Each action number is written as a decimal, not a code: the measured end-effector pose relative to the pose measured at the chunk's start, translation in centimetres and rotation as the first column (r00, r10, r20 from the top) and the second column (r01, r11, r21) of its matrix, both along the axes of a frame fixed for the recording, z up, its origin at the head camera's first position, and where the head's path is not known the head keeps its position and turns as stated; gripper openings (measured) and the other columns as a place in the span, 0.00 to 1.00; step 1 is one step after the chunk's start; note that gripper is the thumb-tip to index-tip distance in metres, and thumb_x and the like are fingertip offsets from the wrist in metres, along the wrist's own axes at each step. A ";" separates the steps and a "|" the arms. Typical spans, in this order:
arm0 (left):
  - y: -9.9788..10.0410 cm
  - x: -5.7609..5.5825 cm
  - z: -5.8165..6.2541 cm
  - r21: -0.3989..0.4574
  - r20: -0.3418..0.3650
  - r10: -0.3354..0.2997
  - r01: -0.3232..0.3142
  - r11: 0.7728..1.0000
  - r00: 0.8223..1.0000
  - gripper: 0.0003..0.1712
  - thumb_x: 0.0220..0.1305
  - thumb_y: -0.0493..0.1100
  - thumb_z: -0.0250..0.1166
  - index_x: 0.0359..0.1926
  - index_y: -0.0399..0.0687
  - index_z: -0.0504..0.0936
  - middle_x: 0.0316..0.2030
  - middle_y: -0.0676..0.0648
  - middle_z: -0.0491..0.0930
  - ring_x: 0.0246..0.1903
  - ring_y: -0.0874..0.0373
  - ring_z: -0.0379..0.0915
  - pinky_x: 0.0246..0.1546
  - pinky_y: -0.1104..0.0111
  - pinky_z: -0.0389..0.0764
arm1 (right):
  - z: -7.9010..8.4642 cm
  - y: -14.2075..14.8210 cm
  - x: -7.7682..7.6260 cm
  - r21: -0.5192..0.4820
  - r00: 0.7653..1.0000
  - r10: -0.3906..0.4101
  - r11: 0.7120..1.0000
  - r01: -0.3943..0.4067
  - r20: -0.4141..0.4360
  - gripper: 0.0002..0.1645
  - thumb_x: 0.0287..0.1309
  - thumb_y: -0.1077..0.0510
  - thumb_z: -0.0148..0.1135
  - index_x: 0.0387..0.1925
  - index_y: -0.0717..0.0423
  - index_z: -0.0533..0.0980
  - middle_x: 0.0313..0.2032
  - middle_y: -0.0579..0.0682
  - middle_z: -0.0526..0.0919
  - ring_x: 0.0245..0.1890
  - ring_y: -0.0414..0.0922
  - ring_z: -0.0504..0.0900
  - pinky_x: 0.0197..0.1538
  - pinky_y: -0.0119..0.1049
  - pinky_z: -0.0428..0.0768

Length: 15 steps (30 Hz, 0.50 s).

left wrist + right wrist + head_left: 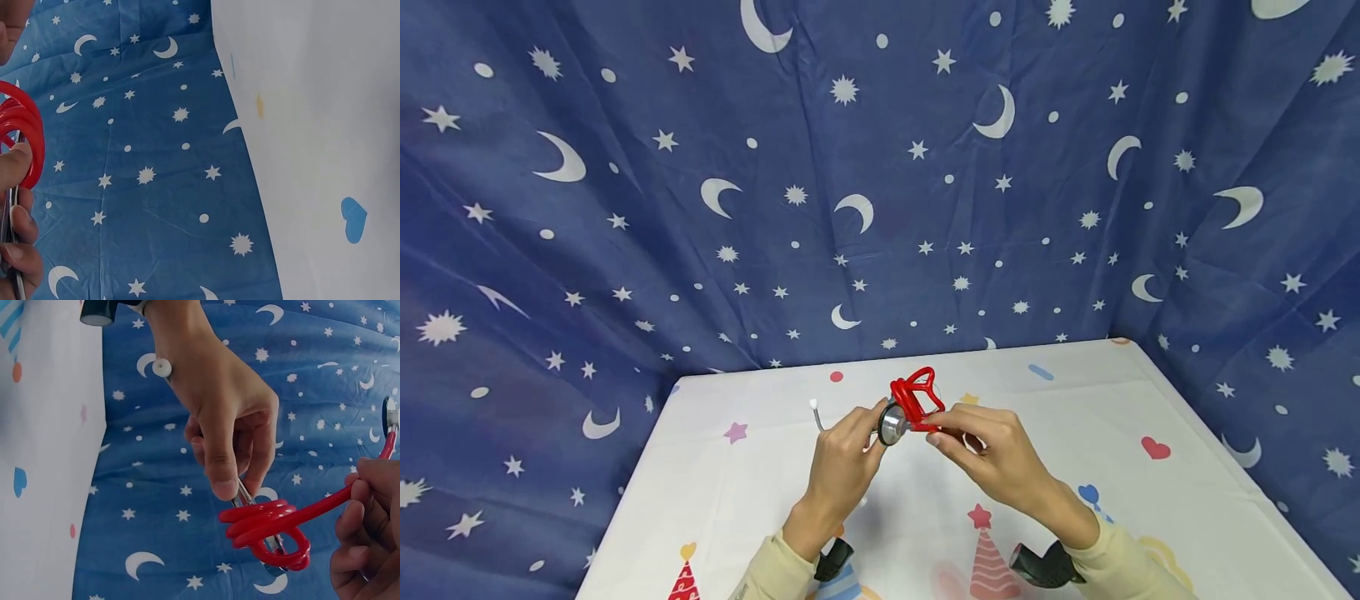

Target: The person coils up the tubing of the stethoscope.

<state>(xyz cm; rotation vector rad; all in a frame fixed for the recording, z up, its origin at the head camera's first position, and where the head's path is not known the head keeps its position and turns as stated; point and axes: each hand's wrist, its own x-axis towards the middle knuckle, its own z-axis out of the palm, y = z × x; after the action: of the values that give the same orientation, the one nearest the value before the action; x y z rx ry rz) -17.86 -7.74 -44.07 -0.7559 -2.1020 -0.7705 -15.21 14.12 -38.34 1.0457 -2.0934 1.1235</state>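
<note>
Above the table, my left hand grips the metal ear tubes of a stethoscope. Its red tubing is wound in several coils around those metal tubes. One white ear tip sticks out behind the left hand. My right hand pinches the red tubing between thumb and fingers, close to the round metal chest piece. In the right wrist view a straight length of tubing runs from the coils to the right hand. At its left edge, the left wrist view shows the coils only in part.
Beneath the hands is a table with a white cloth printed with party hats, stars and hearts. A blue curtain with moons and stars hangs behind and beside it. Dark wrist-worn devices sit at both cuffs.
</note>
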 end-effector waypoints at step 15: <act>0.4 0.8 -0.1 -0.030 0.013 -0.046 0.047 0.998 0.999 0.26 0.50 0.43 0.77 0.52 0.43 0.84 0.28 0.54 0.82 0.19 0.66 0.71 0.21 0.83 0.70 | 0.2 -0.1 -0.7 -0.023 0.999 -0.023 0.999 0.023 0.032 0.09 0.51 0.65 0.72 0.35 0.51 0.83 0.23 0.40 0.78 0.20 0.30 0.65 0.22 0.19 0.65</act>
<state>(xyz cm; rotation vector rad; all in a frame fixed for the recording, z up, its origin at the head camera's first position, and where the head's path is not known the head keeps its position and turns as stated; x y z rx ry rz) -17.10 -7.38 -44.16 -0.8211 -2.1183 -0.7716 -15.94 13.98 -38.11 0.9965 -2.1065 1.1582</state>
